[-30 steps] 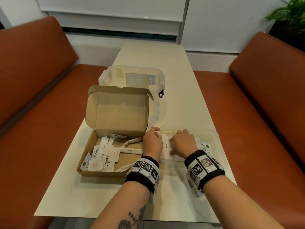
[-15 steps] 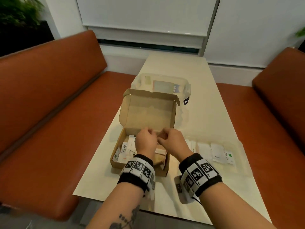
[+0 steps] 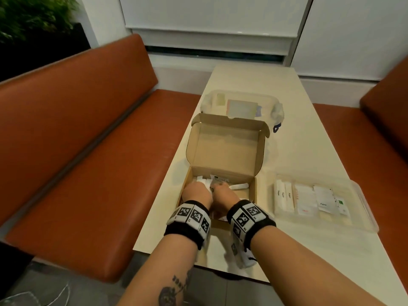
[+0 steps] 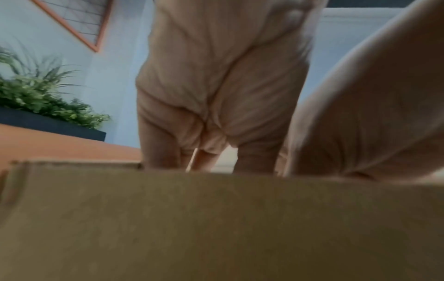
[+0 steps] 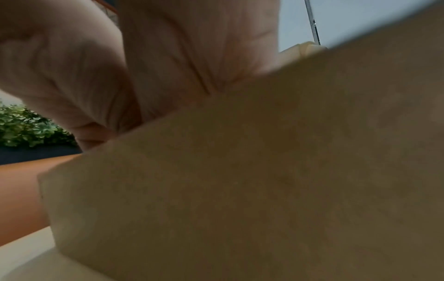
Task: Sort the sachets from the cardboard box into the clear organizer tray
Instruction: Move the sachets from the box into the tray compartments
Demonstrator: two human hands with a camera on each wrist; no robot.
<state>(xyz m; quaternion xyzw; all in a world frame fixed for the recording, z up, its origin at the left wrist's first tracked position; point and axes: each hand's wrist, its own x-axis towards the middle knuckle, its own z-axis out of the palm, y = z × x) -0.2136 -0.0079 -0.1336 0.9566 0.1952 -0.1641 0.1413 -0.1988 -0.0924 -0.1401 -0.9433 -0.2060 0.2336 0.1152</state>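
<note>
Cardboard box point(image 3: 223, 173): open, lid standing upright at its far side, set on the cream table point(image 3: 309, 138) near the table's left edge. This box serves as the landmark below.

Loose sachets point(image 3: 237, 186): white paper packets lying inside the box, visible along its far wall; the rest is covered by the hands.

Left hand point(image 3: 197, 193): inside the box, left half, knuckles up, fingers bent down among the sachets. Whether it grasps one cannot be told; the wrist view is blocked by the box's near wall point(image 4: 216, 218).

Right hand point(image 3: 224, 195): inside the box, touching the left hand. Its hold is likewise hidden behind cardboard point(image 5: 264, 171).

Clear organizer tray point(image 3: 362, 208): just right of the box, on the same table. Sorted sachets point(image 3: 309, 200) lie in it in side-by-side groups: slim sticks nearest the box, wider flat packets further right.

Lidded plastic container point(image 3: 242, 104): directly behind the box's lid.

Orange bench point(image 3: 88, 151): left of the box, beside the table.
</note>
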